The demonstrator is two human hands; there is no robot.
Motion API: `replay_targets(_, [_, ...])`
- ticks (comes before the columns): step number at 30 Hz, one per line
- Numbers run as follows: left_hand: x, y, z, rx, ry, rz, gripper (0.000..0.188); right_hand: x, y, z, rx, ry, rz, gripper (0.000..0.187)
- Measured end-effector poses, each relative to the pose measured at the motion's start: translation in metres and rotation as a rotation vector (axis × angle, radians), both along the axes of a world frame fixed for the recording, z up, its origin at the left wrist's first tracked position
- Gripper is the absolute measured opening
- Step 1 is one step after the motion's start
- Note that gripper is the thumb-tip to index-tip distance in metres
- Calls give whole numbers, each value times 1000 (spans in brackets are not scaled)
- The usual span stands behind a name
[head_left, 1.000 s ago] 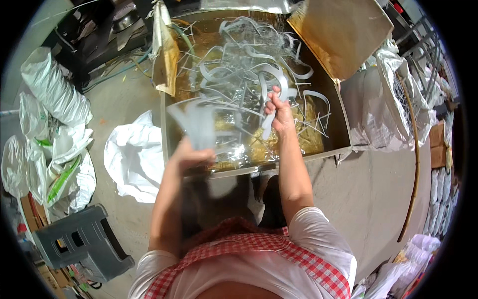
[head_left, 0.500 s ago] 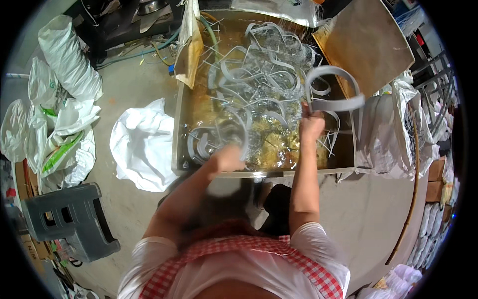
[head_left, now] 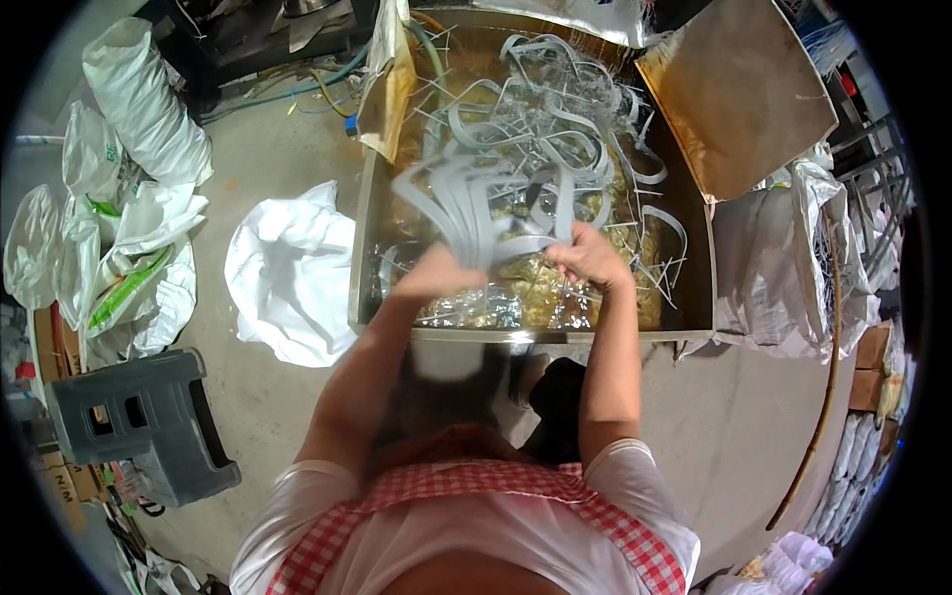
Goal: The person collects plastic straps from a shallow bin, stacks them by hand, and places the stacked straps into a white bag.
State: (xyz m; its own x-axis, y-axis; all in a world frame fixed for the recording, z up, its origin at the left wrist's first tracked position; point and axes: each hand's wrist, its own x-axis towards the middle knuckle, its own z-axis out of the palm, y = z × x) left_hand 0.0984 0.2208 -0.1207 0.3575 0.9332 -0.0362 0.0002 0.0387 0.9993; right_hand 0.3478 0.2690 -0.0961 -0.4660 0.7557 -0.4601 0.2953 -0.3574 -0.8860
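Note:
Over the near left part of a metal tank [head_left: 555, 336], my left hand [head_left: 436, 273] is closed round a bunch of grey plastic loops [head_left: 461, 213], which is blurred by motion. My right hand [head_left: 595, 260] pinches a single grey plastic loop [head_left: 531, 243] close to the bunch's right side. Whether that loop touches the bunch I cannot tell. Beyond my hands, a tangle of similar grey strips [head_left: 555, 109] with thin stems lies in shallow water. The tank's bottom looks yellowish brown under the ripples.
A white sack [head_left: 288, 278] sits open on the floor left of the tank. A grey plastic step stool [head_left: 139, 426] lies nearer. Stained boards [head_left: 739, 94] lean at the tank's far corners. Filled bags [head_left: 769, 268] and a long stick [head_left: 823, 397] are on the right.
My right hand has swung left and slightly nearer with its loop, toward my left hand. The bunch in my left hand has come up from low in the tank.

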Motion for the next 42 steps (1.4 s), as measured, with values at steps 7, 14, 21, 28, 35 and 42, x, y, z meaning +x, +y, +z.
replay_targets(7, [-12, -4, -7, -238, -74, -167, 38, -12, 12, -30, 373, -24, -251, 28])
replay_targets(14, [-36, -3, -3, -564, -457, 186, 36, -3, 11, -22, 913, -562, -652, 34])
replay_targets(21, [-27, -2, 3, -561, -990, 151, 47, -92, -48, -21, 939, -495, 409, 52])
replay_targets(28, [-44, -13, -5, -451, -1177, 5, 56, -102, -47, -34, 917, -299, 623, 48])
replay_targets(35, [-27, -22, 15, -379, -728, -112, 43, -97, -19, 4, 1457, -349, -149, 31])
replay_targets(42, [2, -35, 35, -674, -674, -522, 49, -80, -8, -33, 1045, -113, -122, 47])
